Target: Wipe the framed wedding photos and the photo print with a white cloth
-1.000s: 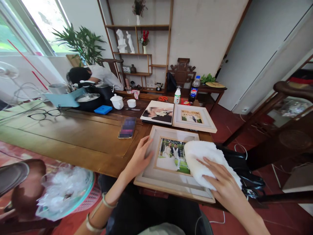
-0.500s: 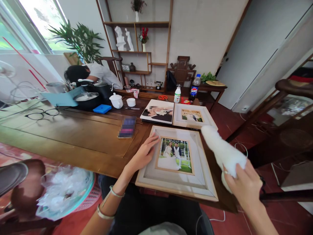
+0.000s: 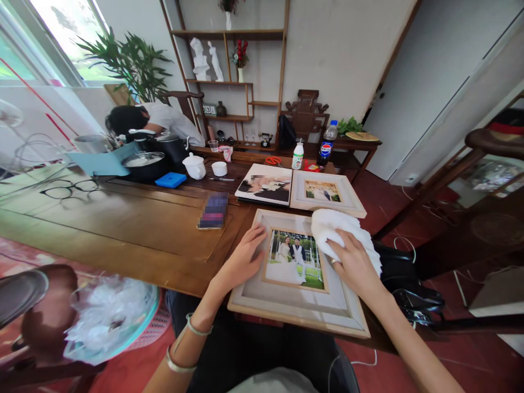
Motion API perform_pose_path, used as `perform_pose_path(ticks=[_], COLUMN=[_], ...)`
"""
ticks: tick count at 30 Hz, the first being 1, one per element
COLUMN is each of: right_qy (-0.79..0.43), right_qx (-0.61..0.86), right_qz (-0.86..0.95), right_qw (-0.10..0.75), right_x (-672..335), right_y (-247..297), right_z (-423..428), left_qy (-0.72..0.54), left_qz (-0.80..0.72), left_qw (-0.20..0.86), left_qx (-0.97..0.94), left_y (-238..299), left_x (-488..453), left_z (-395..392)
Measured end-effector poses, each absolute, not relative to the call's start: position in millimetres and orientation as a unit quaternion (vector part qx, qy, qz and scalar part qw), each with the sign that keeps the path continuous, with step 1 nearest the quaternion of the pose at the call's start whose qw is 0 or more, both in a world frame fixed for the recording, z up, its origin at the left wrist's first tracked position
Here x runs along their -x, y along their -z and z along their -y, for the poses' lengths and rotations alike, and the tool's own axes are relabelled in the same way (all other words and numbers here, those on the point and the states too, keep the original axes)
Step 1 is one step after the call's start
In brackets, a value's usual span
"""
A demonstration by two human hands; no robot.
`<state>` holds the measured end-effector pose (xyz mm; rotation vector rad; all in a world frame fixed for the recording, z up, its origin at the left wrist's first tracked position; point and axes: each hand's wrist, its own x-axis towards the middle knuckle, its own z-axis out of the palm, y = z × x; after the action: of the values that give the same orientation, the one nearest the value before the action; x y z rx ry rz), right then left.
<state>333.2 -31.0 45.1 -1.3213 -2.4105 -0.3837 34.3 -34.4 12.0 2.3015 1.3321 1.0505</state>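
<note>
A picture frame (image 3: 250,297) with a pale wooden edge and a wide light mat lies at the table's near edge. Its middle holds a photo (image 3: 293,259) of two people outdoors. My left hand (image 3: 245,256) rests on the frame's left side, fingers stretched out. A white cloth (image 3: 356,226) lies bunched over the frame's upper right corner. My right hand (image 3: 347,259) grips the cloth and presses it against the frame; the cloth hides that corner.
Behind lie a second picture frame (image 3: 352,199) and a photo panel (image 3: 264,185). A phone (image 3: 213,212) is to the left. A cola bottle (image 3: 326,144), a white bottle (image 3: 298,156) and a teapot (image 3: 194,166) stand farther back. A basket of plastic bags (image 3: 153,311) is on the floor. Another person (image 3: 172,123) leans down behind the table.
My right hand has brought the cloth leftward from beyond the table's right edge onto the frame's upper right corner. My left hand has stayed on the frame.
</note>
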Motion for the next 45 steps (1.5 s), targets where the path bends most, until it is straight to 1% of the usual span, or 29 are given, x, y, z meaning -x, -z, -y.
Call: perform_pose_path(ticks=[4,7,9,11,14,17,21,24,28,32,35,37,41,43,45], right_qy=[0.119,0.060,0.017,0.000,0.035,0.079,0.130,0.121,0.053,-0.036,-0.061,-0.037,0.068,0.106,0.123], right_qx=[0.437,0.392,0.370,0.371,0.414,0.467,0.506,0.499,0.444,0.369,0.354,0.389,0.477,0.503,0.500], right_qz=[0.877,0.905,0.915,0.911,0.883,0.852,0.831,0.846,0.889,0.922,0.924,0.909,0.860,0.843,0.846], right_qw=[0.159,0.155,0.161,0.181,0.218,0.223,0.194,0.143,0.094,0.107,0.130,0.147,0.165,0.161,0.138], right_x=[-326.9,-318.2,-314.0,-313.7,-321.6,-330.3,-326.0,-313.6,-298.3,-290.3,-292.5,-299.5,-317.9,-321.1,-317.0], right_y=[-57.0,-64.6,-65.7,-63.6,-58.5,-57.2,-59.3,-59.2,-62.9,-72.2,-72.7,-69.0,-62.8,-62.2,-62.0], right_z=[61.0,103.8,129.0,140.0,122.8,79.2,25.2,14.8,59.8,128.1,141.0,124.1,57.4,26.0,6.4], left_qy=[-0.382,-0.380,-0.377,-0.374,-0.361,-0.341,-0.344,-0.360,-0.366,-0.366,-0.365,-0.364,-0.363,-0.363,-0.363], left_qz=[-0.457,-0.456,-0.456,-0.455,-0.449,-0.443,-0.446,-0.453,-0.460,-0.465,-0.461,-0.458,-0.453,-0.452,-0.455], left_qw=[0.160,0.163,0.160,0.154,0.153,0.157,0.146,0.133,0.131,0.141,0.141,0.139,0.141,0.142,0.141], left_qx=[-0.787,-0.788,-0.791,-0.793,-0.803,-0.814,-0.813,-0.805,-0.798,-0.794,-0.797,-0.799,-0.802,-0.802,-0.801], left_y=[-11.5,-10.7,-10.1,-10.1,-11.7,-14.4,-13.2,-8.3,-5.3,-8.7,-10.8,-11.1,-10.9,-10.8,-10.6], left_x=[-32.0,-31.5,-31.8,-32.4,-33.2,-34.0,-35.5,-36.7,-38.3,-40.1,-40.7,-40.8,-40.6,-40.7,-41.0], left_z=[27.2,21.1,20.0,21.1,24.2,26.0,24.8,23.1,22.9,24.5,25.1,25.0,23.5,22.9,22.9])
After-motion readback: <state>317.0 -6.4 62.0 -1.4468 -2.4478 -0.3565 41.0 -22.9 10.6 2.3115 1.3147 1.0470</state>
